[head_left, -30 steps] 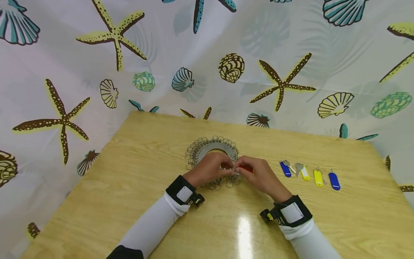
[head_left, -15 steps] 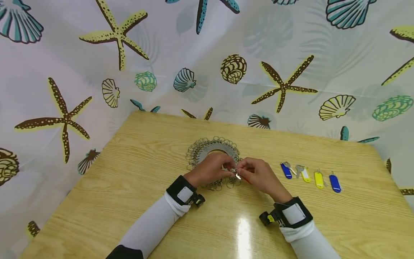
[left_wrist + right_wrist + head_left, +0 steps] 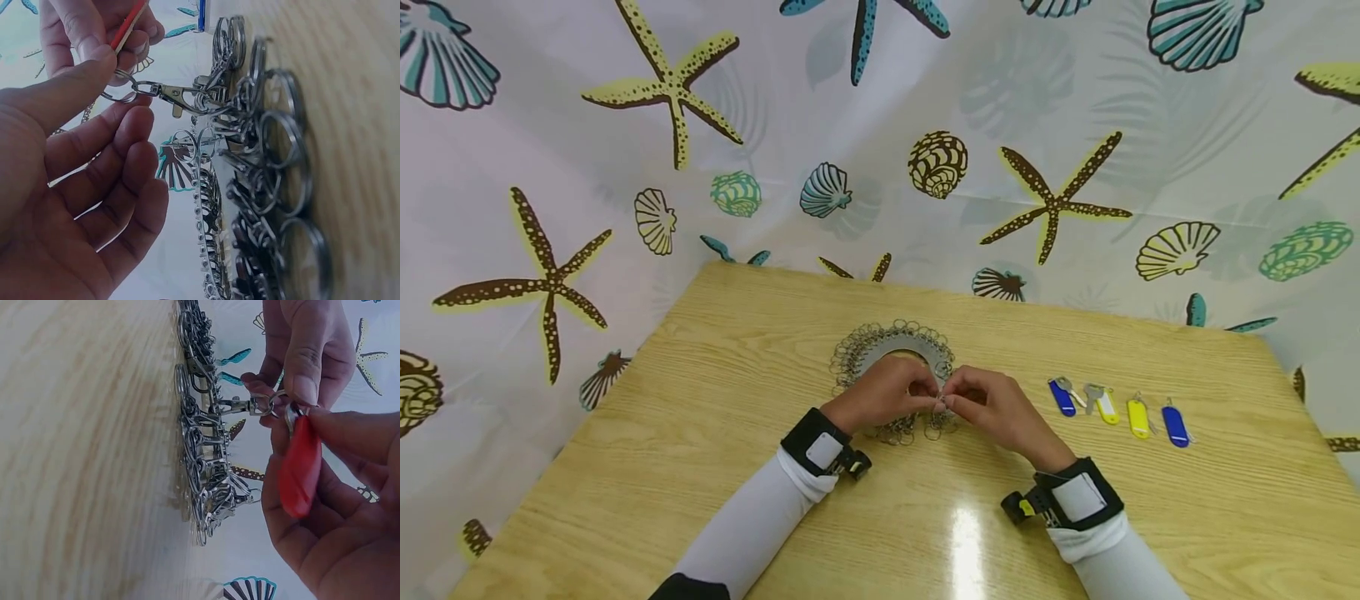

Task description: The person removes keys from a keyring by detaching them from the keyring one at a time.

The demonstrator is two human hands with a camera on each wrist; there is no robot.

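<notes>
A grey ring-shaped holder (image 3: 871, 357), edged with many swivel clasps and split rings, sits on the table under the hands. My left hand (image 3: 887, 388) pinches a split ring (image 3: 123, 95) between thumb and index finger. That ring hangs from a metal swivel clasp (image 3: 175, 95) drawn out from the holder. Close against it, my right hand (image 3: 1003, 407) holds a red key tag (image 3: 301, 470) by its metal-ringed end. In the right wrist view the tag hangs down along the curled fingers, its top right at the left thumb.
Right of the hands lie key tags with keys: a blue one (image 3: 1063, 397), a yellow-and-white one (image 3: 1107, 407), a yellow one (image 3: 1138, 417) and another blue one (image 3: 1175, 424). A shell-and-starfish patterned cloth (image 3: 880, 100) hangs behind the wooden table (image 3: 760, 333).
My right hand has turned and shifted slightly left toward the left fingers. A shiny metal piece seen below the fingertips half a second ago no longer shows in the head view.
</notes>
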